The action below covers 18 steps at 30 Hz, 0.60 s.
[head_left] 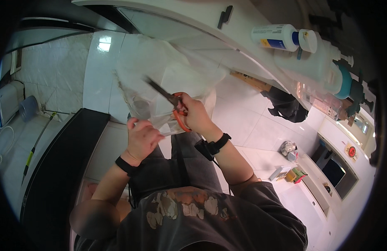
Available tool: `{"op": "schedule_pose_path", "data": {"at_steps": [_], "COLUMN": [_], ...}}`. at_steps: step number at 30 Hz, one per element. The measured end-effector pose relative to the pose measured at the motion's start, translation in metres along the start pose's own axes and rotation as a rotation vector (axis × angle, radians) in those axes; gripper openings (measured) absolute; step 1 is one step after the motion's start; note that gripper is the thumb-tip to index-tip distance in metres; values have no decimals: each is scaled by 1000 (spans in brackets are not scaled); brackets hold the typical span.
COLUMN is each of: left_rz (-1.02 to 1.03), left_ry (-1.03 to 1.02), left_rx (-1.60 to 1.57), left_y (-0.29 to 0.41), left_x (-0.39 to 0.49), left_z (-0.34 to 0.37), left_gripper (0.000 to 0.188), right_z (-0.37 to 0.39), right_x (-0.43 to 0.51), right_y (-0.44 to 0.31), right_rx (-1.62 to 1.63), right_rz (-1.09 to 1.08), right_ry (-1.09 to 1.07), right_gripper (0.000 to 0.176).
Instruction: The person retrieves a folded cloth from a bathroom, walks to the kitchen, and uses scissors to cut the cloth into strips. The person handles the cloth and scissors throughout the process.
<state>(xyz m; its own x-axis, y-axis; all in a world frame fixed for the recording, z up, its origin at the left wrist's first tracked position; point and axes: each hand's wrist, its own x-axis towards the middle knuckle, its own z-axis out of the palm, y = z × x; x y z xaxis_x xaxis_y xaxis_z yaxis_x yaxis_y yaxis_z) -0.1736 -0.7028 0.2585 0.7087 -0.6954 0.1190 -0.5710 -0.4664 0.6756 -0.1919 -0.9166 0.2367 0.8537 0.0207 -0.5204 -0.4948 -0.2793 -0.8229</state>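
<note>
My right hand (196,114) is closed around the orange handles of a pair of scissors (163,90), whose dark blades point up and to the left. The blades look together, though they are slightly blurred. With its fingers bent, my left hand (144,138) grips the near edge of a large translucent plastic sheet or bag (180,78). This plastic spreads away from me above the tiled floor, and part of it lies behind the scissors. Each of my wrists has a black band around it.
Several bottles, one a white bottle (272,37) with a blue collar, stand on a white surface at the upper right. A black bag (287,105) is below them. To my left is a long black-topped panel (64,153). Small boxes (295,175) sit at the lower right.
</note>
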Motion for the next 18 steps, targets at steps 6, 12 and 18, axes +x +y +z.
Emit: {"op": "schedule_pose_path", "data": {"at_steps": [6, 12, 18], "left_rz": [-347, -206, -103], "left_ry": [80, 39, 66], "left_rx": [61, 138, 41], "left_y": [1, -3, -2], "left_x": [7, 16, 7], "left_z": [12, 14, 16], "left_gripper": [16, 17, 14], "right_z": [-7, -4, -30], "right_x": [-17, -23, -94], "right_y": [-12, -12, -30], "right_rx": [72, 85, 191], "right_rz": [35, 29, 246], "right_ry": [-10, 195, 4], "right_gripper": [56, 33, 23]}}
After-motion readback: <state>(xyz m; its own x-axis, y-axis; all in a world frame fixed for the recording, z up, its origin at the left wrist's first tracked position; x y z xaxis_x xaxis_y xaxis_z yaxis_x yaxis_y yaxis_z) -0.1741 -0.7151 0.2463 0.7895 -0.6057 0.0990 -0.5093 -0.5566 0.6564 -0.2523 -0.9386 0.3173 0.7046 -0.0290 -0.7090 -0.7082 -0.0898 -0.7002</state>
